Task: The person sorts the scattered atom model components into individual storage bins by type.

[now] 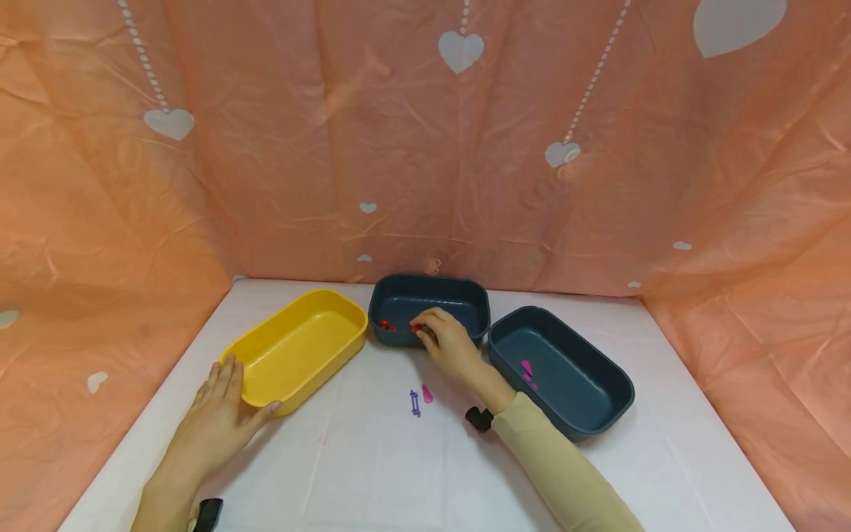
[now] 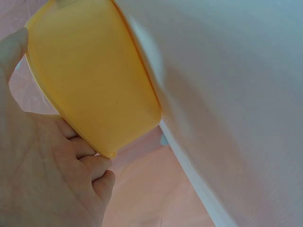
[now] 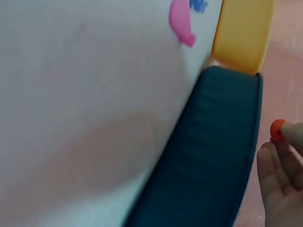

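My right hand [image 1: 452,346] is over the near side of the middle dark blue tray [image 1: 432,282], pinching a small red bead [image 3: 277,129] between thumb and fingertips. Inside that tray, left of the hand, lie a few small red pieces [image 1: 385,324]. My left hand [image 1: 216,421] rests on the near left end of the yellow tray [image 1: 302,347], its fingers laid over the rim and its thumb along the near edge. On the table below the right hand lie a pink teardrop-shaped piece [image 1: 427,394] and a thin purple piece [image 1: 415,403].
A second dark blue tray [image 1: 572,369] stands on the right with several small pink pieces [image 1: 527,367] in it. The trays form an arc on the white tabletop [image 1: 359,473]. An orange cloth with hearts [image 1: 412,162] hangs behind and at both sides.
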A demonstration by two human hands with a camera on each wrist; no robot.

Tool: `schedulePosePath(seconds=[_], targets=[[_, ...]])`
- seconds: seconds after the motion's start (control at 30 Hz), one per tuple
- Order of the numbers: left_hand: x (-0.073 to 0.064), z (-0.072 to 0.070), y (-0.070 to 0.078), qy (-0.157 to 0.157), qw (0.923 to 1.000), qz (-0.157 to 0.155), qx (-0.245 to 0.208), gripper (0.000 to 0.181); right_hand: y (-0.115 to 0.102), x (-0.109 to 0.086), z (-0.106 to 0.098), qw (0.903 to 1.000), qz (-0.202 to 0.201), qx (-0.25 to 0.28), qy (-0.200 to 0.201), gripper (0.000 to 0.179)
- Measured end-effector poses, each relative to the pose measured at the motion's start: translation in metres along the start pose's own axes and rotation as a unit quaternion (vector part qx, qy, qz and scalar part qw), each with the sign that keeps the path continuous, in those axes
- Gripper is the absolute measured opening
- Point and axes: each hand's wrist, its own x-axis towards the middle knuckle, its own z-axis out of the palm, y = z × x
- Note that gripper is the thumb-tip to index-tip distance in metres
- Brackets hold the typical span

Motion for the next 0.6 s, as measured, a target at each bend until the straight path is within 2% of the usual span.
schedulePosePath(seconds=[0.43, 0.6], targets=[[0.001, 0.001, 0.000, -0.003, 1.0000, -0.003, 0.001, 0.108, 0.020, 0.015, 0.000, 0.9984, 0.055, -0.002, -0.013, 0.019], [0.002, 0.001, -0.001, -0.003, 1.0000, -0.004, 0.002, 0.107, 0.021, 0.015, -0.001, 0.9981, 0.059, -0.008, -0.017, 0.021]])
